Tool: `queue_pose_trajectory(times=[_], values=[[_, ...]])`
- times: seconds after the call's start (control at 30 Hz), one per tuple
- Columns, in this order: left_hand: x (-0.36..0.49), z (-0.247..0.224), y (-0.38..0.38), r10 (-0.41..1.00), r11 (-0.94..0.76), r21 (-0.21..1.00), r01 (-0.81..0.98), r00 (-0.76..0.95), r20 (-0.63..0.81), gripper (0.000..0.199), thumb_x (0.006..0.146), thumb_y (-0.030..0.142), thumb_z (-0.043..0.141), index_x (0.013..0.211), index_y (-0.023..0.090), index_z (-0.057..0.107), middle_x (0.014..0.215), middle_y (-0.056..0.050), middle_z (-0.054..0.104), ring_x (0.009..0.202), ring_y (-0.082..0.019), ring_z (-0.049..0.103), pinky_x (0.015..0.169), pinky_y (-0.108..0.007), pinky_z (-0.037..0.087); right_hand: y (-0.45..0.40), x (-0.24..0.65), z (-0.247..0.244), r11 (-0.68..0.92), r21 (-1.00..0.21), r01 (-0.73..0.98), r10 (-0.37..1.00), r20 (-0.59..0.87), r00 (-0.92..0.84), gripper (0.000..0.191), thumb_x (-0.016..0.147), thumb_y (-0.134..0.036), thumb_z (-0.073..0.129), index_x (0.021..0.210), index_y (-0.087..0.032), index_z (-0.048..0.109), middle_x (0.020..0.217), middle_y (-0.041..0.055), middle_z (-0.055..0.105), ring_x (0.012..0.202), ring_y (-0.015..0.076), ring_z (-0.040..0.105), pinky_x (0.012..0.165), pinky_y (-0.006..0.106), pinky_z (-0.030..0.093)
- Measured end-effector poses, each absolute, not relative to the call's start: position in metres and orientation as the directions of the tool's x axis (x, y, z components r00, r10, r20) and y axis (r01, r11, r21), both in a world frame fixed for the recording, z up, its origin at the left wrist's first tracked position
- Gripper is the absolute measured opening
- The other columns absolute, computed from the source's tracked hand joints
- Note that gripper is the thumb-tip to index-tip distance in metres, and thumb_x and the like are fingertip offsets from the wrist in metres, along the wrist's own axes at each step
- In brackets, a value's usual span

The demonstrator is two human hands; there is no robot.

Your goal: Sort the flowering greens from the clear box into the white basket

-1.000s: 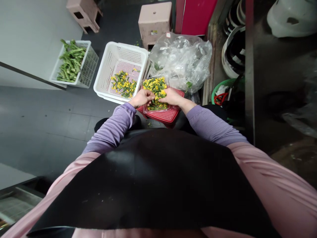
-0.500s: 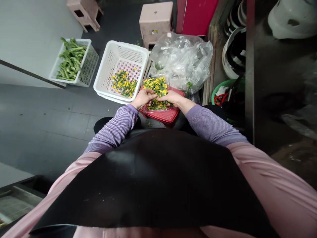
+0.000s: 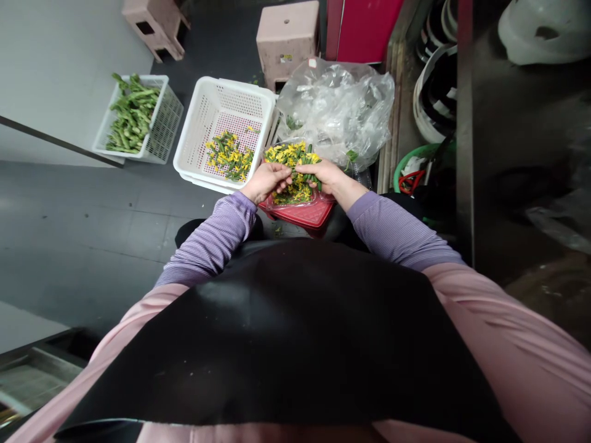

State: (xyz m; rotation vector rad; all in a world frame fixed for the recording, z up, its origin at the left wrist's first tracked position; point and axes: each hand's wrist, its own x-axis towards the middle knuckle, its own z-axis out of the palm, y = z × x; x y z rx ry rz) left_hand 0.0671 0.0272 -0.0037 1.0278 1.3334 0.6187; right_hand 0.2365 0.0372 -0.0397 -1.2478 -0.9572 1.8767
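Observation:
Small green cucumbers with yellow blossoms fill a clear plastic tray, which rests on a red lidded box or stool top in front of me. Above the tray my right hand is closed round several of these baby cucumbers, their green ends poking out below the fingers. My left hand meets it from the left, thumb and fingers pinched together at the blossom end. What sits between the left fingertips is too small to make out.
A white perforated basket on the left holds more blossomed cucumbers. Farther left, another white basket holds thick green stems. Behind the tray lie a crumpled clear plastic bag and a pink stool. A green tub stands at right.
My right hand has turned a little and lifted, so the green cucumbers in it show more plainly. The left hand stays pinched close beside it.

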Motion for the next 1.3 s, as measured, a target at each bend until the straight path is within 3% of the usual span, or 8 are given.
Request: queue_pose_trajectory(times=[0.23,0.6,0.87,0.97,1.07,1.17,1.23,1.3], values=[[0.064,-0.003,0.027,0.903,0.306,0.902,0.306,0.206,-0.376,0.009,0.083,0.011,0.070,0.076,0.010,0.064,0.061,0.000,0.063,0.046,-0.004,0.048,0.048,-0.017,0.040,0.038,0.238,-0.032,-0.564,-0.807,-0.175,0.808,-0.497,-0.315,0.016,0.080,-0.020,0.077,0.089,-0.016,0.064,0.066,-0.0001,0.060,0.056,0.0114,0.052,0.053,0.026,0.047],[0.062,-0.002,0.019,0.872,0.256,0.902,0.348,0.320,-0.371,0.011,0.086,0.018,0.065,0.077,0.015,0.059,0.062,0.001,0.061,0.048,-0.008,0.051,0.050,-0.020,0.041,0.038,0.243,-0.025,-0.670,-0.723,-0.170,0.704,-0.545,-0.456,0.019,0.082,-0.022,0.076,0.080,-0.017,0.058,0.056,-0.0034,0.048,0.044,0.0058,0.034,0.036,0.019,0.028],[0.063,-0.006,0.016,0.891,0.249,0.902,0.354,0.280,-0.357,0.010,0.084,0.019,0.061,0.074,0.017,0.060,0.058,0.002,0.058,0.046,-0.007,0.048,0.049,-0.020,0.038,0.038,0.242,-0.032,-0.655,-0.741,-0.152,0.713,-0.538,-0.448,0.018,0.078,-0.017,0.078,0.082,-0.017,0.060,0.059,-0.0037,0.051,0.045,0.0071,0.036,0.043,0.023,0.032],[0.063,-0.010,0.017,0.900,0.217,0.880,0.423,0.261,-0.348,0.016,0.085,0.019,0.058,0.069,0.017,0.058,0.055,0.002,0.054,0.045,-0.007,0.045,0.049,-0.020,0.036,0.036,0.240,-0.033,-0.653,-0.738,-0.167,0.713,-0.526,-0.464,0.021,0.074,-0.009,0.076,0.087,-0.017,0.062,0.060,-0.0041,0.053,0.045,0.0071,0.039,0.041,0.021,0.027],[0.061,-0.018,0.023,0.897,0.128,0.735,0.665,0.239,-0.372,0.026,0.089,0.023,0.053,0.065,0.015,0.061,0.056,-0.001,0.057,0.051,-0.010,0.050,0.055,-0.022,0.041,0.037,0.240,-0.031,-0.652,-0.733,-0.196,0.727,-0.529,-0.439,0.022,0.073,-0.006,0.074,0.087,-0.017,0.061,0.060,-0.0036,0.055,0.045,0.0066,0.038,0.039,0.020,0.024],[0.060,-0.030,0.028,0.887,-0.076,0.399,0.914,0.245,-0.392,0.031,0.091,0.032,0.056,0.072,0.013,0.072,0.074,-0.009,0.069,0.073,-0.017,0.065,0.072,-0.026,0.049,0.044,0.244,-0.027,-0.644,-0.718,-0.264,0.758,-0.551,-0.350,0.016,0.076,-0.010,0.072,0.085,-0.015,0.060,0.065,-0.0012,0.061,0.045,0.0048,0.034,0.038,0.019,0.023],[0.065,-0.040,0.029,0.869,-0.219,0.237,0.947,0.300,-0.394,0.028,0.091,0.030,0.057,0.086,0.012,0.078,0.094,-0.013,0.075,0.091,-0.022,0.069,0.084,-0.028,0.050,0.048,0.248,-0.025,-0.616,-0.719,-0.322,0.786,-0.536,-0.306,0.014,0.077,-0.013,0.071,0.086,-0.014,0.060,0.073,0.0007,0.066,0.045,0.0037,0.032,0.038,0.019,0.022],[0.075,-0.051,0.029,0.841,-0.289,0.180,0.940,0.339,-0.422,0.028,0.090,0.022,0.054,0.100,0.013,0.079,0.104,-0.014,0.075,0.101,-0.024,0.070,0.089,-0.029,0.050,0.051,0.251,-0.023,-0.588,-0.726,-0.358,0.809,-0.515,-0.283,0.013,0.077,-0.013,0.069,0.086,-0.014,0.059,0.079,0.0015,0.068,0.045,0.0030,0.031,0.037,0.018,0.021]])
